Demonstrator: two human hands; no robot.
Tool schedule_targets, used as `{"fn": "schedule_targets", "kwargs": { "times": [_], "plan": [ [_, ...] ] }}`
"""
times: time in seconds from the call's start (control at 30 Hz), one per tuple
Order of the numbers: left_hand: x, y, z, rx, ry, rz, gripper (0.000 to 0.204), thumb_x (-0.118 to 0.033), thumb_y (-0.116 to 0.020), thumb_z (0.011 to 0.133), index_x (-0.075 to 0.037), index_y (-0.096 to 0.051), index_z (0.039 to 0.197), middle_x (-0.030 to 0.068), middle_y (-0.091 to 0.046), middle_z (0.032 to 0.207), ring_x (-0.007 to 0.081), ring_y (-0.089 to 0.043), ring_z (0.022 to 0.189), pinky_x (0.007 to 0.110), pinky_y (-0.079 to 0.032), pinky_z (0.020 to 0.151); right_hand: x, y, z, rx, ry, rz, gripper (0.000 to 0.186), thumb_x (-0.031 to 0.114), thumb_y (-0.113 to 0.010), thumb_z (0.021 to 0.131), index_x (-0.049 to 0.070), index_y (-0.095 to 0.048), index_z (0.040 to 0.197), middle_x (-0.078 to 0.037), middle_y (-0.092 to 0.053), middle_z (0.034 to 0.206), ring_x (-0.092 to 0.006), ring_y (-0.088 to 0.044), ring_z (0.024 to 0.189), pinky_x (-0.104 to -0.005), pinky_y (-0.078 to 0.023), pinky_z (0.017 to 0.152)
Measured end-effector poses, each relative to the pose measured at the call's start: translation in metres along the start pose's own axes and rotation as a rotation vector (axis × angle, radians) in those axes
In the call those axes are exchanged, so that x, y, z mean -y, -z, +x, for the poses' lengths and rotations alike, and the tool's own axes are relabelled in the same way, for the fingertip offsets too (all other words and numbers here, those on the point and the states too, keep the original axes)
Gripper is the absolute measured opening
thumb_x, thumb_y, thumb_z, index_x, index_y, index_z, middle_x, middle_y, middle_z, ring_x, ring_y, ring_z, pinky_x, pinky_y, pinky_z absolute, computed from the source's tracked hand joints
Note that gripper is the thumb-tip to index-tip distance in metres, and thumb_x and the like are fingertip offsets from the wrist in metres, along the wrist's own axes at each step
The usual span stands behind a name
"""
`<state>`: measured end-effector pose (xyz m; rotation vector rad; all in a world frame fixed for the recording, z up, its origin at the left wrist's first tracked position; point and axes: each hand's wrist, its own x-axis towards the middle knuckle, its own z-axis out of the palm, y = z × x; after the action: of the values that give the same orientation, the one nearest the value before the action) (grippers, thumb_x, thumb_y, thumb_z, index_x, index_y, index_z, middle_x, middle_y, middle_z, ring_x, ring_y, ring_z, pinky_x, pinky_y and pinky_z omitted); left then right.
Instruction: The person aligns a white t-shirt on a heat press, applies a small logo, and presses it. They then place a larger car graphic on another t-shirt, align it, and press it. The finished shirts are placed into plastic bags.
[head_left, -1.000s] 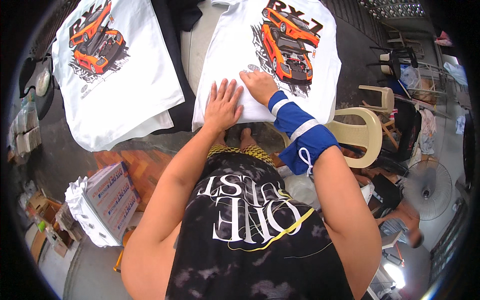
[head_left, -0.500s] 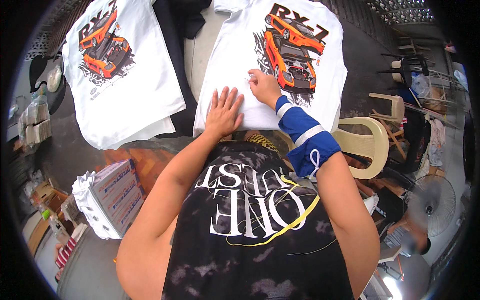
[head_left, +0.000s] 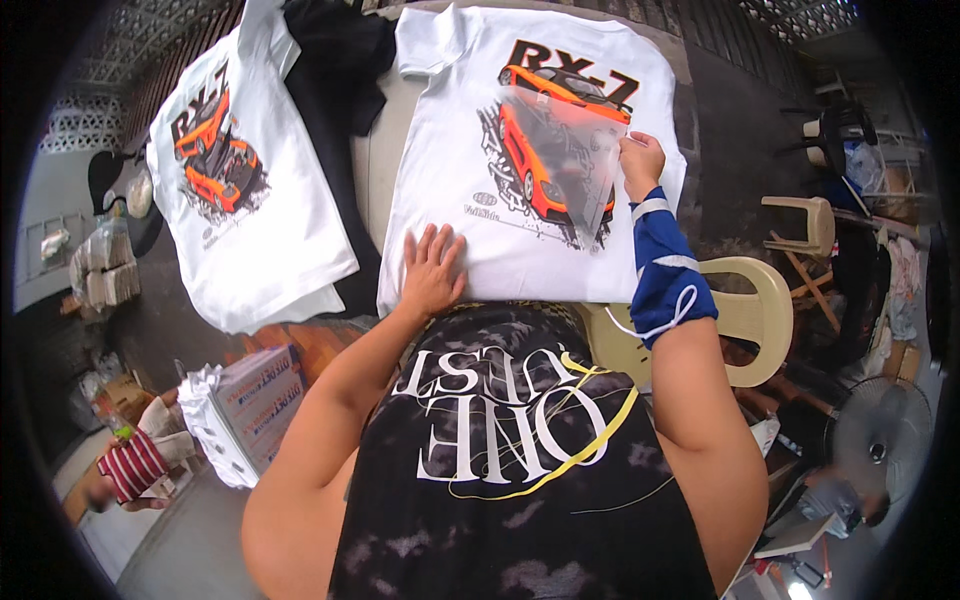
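Observation:
A white T-shirt [head_left: 540, 275] lies flat on the table before me, with an orange car print and dark lettering on it. My left hand [head_left: 434, 268] rests palm down on its lower left part, fingers spread. A clear film [head_left: 580, 150] is pinched in my right hand [head_left: 641, 163] at the print's right side. The film is partly lifted and folded back over the print, hazing the car's middle; its far left part seems to lie on the shirt.
Left of it, another white T-shirt [head_left: 275, 255] with the same print lies over black fabric [head_left: 338, 75]. A beige plastic chair [head_left: 778, 310] stands at the table's near right. Beyond are a carton [head_left: 252, 405], a fan [head_left: 878, 440] and a person in a striped top [head_left: 133, 467].
My right hand has moved right from the print's lower left, drawing the film's corner up and across. My left hand stays flat on the shirt. The view has shifted slightly.

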<state>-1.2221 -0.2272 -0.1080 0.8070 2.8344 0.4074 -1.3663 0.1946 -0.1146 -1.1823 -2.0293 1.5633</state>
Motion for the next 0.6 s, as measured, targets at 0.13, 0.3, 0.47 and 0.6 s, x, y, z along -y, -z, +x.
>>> {"fn": "schedule_targets", "kwargs": {
  "times": [0.13,0.3,0.47,0.6],
  "plan": [
    [-0.033,0.006,0.058,-0.062,-0.027,-0.146,0.056,-0.022,-0.070,0.086,-0.008,-0.052,0.138,0.0150,-0.048,0.145,0.0333,-0.036,0.144,0.062,-0.016,0.121,-0.004,0.005,-0.051,0.487,0.002,0.135,0.044,0.013,-0.077,0.087,0.000,-0.058,0.124,-0.010,-0.070,0.100,-0.0157,-0.067,0.082,-0.0302,-0.055,0.072],
    [-0.059,0.004,0.146,0.076,-0.207,-0.306,0.060,-0.029,-0.064,0.092,-0.008,-0.046,0.146,0.0154,-0.043,0.155,0.0346,-0.030,0.150,0.063,-0.018,0.122,-0.011,0.008,-0.156,0.714,0.663,-0.368,0.078,0.034,-0.083,0.083,-0.002,-0.046,0.141,-0.025,-0.069,0.119,-0.0321,-0.070,0.109,-0.0388,-0.054,0.094],
    [-0.037,0.001,0.147,0.147,-0.096,0.186,0.071,-0.050,-0.052,0.100,-0.025,-0.030,0.163,0.0108,-0.026,0.169,0.0359,-0.016,0.157,0.062,-0.007,0.125,-0.014,0.021,-0.055,0.464,0.292,-0.379,0.026,0.021,-0.076,0.089,0.000,-0.075,0.105,-0.014,-0.076,0.086,-0.0253,-0.073,0.076,-0.0380,-0.057,0.070],
    [-0.026,-0.003,0.133,-0.017,-0.176,0.126,0.071,-0.053,-0.048,0.100,-0.026,-0.030,0.162,0.0100,-0.026,0.169,0.0357,-0.016,0.157,0.062,-0.005,0.125,-0.027,0.128,0.084,0.163,0.019,-0.227,0.017,0.015,-0.071,0.093,-0.001,-0.075,0.096,-0.007,-0.073,0.079,-0.0140,-0.068,0.066,-0.0305,-0.055,0.058]
  ]
}}
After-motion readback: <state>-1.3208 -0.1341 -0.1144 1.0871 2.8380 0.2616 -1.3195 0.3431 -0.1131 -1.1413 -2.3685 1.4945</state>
